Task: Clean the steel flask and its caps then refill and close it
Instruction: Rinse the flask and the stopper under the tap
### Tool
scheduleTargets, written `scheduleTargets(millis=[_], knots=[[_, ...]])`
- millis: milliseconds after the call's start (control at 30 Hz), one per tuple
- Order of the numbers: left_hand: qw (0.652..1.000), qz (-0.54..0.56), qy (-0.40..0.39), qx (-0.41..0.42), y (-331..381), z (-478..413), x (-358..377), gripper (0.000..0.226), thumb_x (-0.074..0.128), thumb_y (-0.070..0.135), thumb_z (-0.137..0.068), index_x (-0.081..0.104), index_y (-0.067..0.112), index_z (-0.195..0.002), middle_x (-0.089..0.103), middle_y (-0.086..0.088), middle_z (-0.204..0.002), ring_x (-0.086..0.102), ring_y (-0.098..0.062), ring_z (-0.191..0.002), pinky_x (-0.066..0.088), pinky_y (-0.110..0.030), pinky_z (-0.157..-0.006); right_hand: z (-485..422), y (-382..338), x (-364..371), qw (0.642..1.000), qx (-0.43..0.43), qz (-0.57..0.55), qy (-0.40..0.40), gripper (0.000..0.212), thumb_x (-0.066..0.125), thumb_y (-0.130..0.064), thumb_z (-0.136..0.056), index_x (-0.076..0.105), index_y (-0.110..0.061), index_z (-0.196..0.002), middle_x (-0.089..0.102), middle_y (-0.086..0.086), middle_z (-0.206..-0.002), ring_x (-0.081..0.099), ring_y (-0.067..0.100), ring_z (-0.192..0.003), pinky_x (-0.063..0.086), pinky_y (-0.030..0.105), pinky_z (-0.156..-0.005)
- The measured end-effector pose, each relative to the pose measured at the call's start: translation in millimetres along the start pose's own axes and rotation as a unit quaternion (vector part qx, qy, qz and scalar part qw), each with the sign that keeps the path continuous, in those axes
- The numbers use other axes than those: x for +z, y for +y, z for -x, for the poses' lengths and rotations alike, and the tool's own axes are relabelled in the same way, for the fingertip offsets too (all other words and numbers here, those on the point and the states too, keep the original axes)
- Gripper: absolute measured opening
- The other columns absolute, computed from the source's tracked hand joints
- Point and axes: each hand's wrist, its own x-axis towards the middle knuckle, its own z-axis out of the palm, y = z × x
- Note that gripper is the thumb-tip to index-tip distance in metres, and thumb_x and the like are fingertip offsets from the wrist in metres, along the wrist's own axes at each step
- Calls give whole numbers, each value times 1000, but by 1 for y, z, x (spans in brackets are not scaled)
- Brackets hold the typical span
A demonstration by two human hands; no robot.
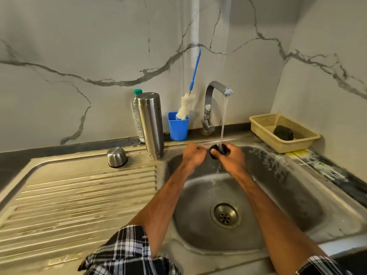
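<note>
View: looking down from head height at a steel sink (278,195) set in a dark surface, with a grey-veined marble wall behind it.
Right hand: the right hand (231,157) reaches over the back of the basin and grips a small black inner cap (215,150), with fingers and thumb curled round it.
Water: the tap (210,108) is running, and a thin stream (224,120) falls straight onto the black cap and on into the basin.
Left hand: the left hand (193,154) is just beside the right, apart from the cap, clenched with its fingers curled in and nothing visible in it.
Steel flask: the steel flask (151,124) stands upright with its mouth end down, at the back corner of the ribbed drainboard (79,195), left of the basin and untouched by both hands.
Outer cap: a domed steel cap (116,157) sits rim down on the drainboard, near the flask and to its left.
Behind the flask: a clear plastic bottle (136,116) with a green lid stands against the wall.
Brush: a blue cup (178,128) between the flask and the tap holds a bottle brush (185,108), its white bristles down and its blue handle leaning on the wall.
Right of the sink: a beige plastic basket (292,146) holds a dark scrubber (283,132).
Basin: the basin is wet, with a round drain (226,215) in its floor.
Clothing: plaid sleeves (127,251) are pushed up both forearms.
</note>
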Motion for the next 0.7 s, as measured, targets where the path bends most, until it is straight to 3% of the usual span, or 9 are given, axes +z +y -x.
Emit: scheduleTargets(millis=[133,200,300,400,500,567,700], knots=[[997,68,-3,-23,2,10,8,23,53,20,-101,68,12,-85,66,-9,-82,60,-22,-80,57,-42,-78,1,-2,-5,1000,-14,3,17,43,80,-19,-84,66,-12,-124,66,-3,-110,59,9,-103,43,21,-88],[992,120,-13,-40,4,15,13,26,50,25,-104,68,8,-93,71,-12,-91,66,-25,-84,59,-45,-86,1,-1,-4,1000,-18,15,-13,49,82,-15,-81,64,-12,-126,68,-2,-116,59,8,-105,44,22,-92],[976,202,-38,-77,8,21,18,25,46,23,-107,67,10,-105,74,-14,-100,71,-23,-85,62,-42,-85,-2,3,-2,1000,-12,0,-21,55,87,-19,-75,64,-14,-124,70,0,-119,65,12,-109,52,28,-97],[946,296,-59,-116,9,23,19,22,45,14,-106,63,7,-117,72,-14,-106,72,-23,-93,63,-37,-82,-5,2,-3,997,-40,14,-58,54,83,-18,-81,61,-16,-131,66,-5,-122,61,8,-111,49,21,-95],[923,355,-59,-138,6,26,21,21,49,10,-105,64,3,-119,70,-20,-116,72,-28,-99,63,-36,-80,-11,9,-10,991,-24,32,-124,55,72,-17,-92,52,-15,-144,62,1,-135,58,16,-123,48,36,-106],[915,372,-64,-142,3,29,22,19,52,10,-104,64,1,-116,70,-23,-115,73,-31,-96,64,-35,-77,-13,12,-16,990,0,4,-144,47,63,-16,-97,54,-14,-143,64,8,-133,62,20,-120,53,39,-102],[924,356,-61,-123,3,28,31,25,61,15,-101,68,-2,-117,74,-20,-107,76,-28,-89,63,-37,-81,-11,12,-17,994,-64,56,-64,33,62,-16,-98,66,-16,-131,68,-4,-125,62,9,-116,48,27,-103]])
